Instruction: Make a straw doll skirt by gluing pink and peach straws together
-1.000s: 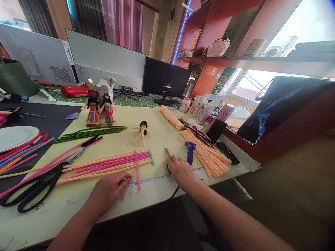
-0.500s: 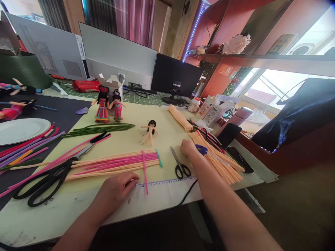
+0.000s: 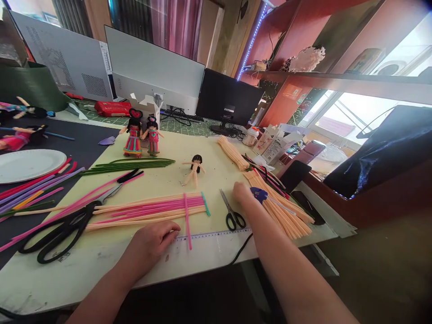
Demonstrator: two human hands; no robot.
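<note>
My left hand (image 3: 157, 242) rests on the table's front with its fingers curled in, the thumb close to the index finger; nothing shows in it. Its fingertips are beside a ruler strip (image 3: 216, 234). Just beyond lies a row of pink and peach pipe cleaners (image 3: 158, 208), crossed by a pink pipe cleaner (image 3: 187, 220) and a short teal one (image 3: 205, 204). My right hand (image 3: 241, 192) is loosely closed on the table, nothing visible in it. It is between small black-handled scissors (image 3: 235, 220) and a blue tool (image 3: 258, 194) lying on a peach pipe-cleaner bundle (image 3: 286, 218).
Large black scissors (image 3: 67, 229) lie at left, near green pipe cleaners (image 3: 131, 166) and a white plate (image 3: 32, 165). A small bare doll (image 3: 195, 170) is mid-table. Two dressed dolls (image 3: 134, 135) stand before the monitors (image 3: 151, 72). A second peach bundle (image 3: 232, 153) lies at right.
</note>
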